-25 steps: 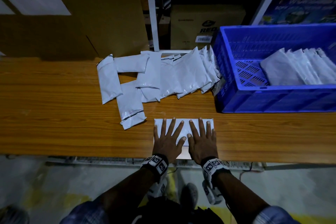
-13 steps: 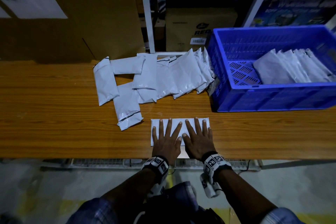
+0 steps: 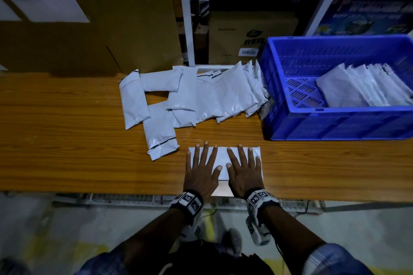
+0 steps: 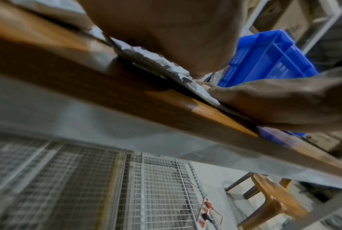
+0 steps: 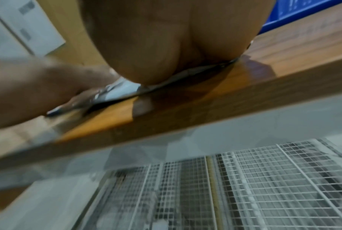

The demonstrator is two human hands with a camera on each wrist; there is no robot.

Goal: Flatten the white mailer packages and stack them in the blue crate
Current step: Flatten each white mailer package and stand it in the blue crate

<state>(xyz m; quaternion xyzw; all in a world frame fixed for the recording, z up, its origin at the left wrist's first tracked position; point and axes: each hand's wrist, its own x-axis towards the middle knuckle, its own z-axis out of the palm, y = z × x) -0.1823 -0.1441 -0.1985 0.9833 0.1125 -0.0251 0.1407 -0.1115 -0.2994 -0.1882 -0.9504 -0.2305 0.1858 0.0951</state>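
Both hands lie flat, palms down, on one white mailer (image 3: 223, 158) at the near edge of the counter (image 3: 67, 152). Left hand (image 3: 200, 174): fingers straight and spread, covering the left half of the mailer. Right hand (image 3: 244, 174): fingers likewise straight and spread, covering the right half; the two thumbs nearly meet over the middle. Neither hand curls round the mailer; both press on it with extended fingers.

Left wrist view: heel of the left hand (image 4: 166, 31) bearing on the crumpled mailer (image 4: 156, 62) just above the counter edge (image 4: 87, 77), with the right hand (image 4: 284, 101) beside it. Right wrist view: heel of the right hand (image 5: 176, 38) on the mailer (image 5: 122, 90), its edge pressed thin against the counter (image 5: 205, 96); the left hand (image 5: 48, 87) enters from the left. Both wrist views are blurred.

Farther back on the counter, a loose pile of white mailers (image 3: 190, 98) lies overlapping, its right end leaning against the blue crate (image 3: 335, 125). The crate stands on the counter to the right of the hands and holds a row of stacked mailers (image 3: 362, 87) along its right side. Behind the counter: a white shelf frame (image 3: 185, 29) with a cardboard box (image 3: 250, 35) inside it.
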